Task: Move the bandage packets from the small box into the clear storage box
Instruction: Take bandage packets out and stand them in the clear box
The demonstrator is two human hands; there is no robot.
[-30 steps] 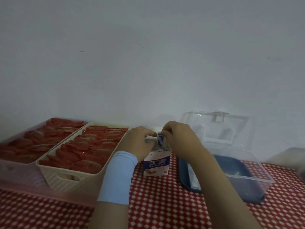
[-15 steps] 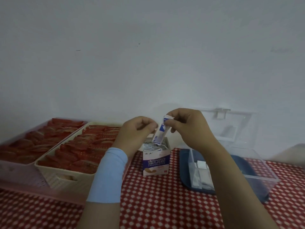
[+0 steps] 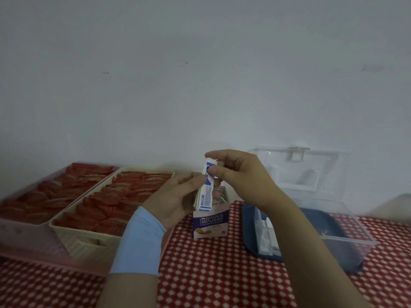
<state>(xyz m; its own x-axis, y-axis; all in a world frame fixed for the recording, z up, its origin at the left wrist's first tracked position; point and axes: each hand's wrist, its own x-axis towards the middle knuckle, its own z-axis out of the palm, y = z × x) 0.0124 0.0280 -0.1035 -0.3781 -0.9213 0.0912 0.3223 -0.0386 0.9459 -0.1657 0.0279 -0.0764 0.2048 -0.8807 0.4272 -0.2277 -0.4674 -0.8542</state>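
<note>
The right hand (image 3: 242, 176) pinches the top of a stack of blue-and-white bandage packets (image 3: 205, 194) and the left hand (image 3: 175, 201) grips it lower down, just above the small box (image 3: 211, 223) printed CHUANGKOUTIE; the open clear storage box (image 3: 347, 238) stands to its right on the counter (image 3: 211, 274)
</note>
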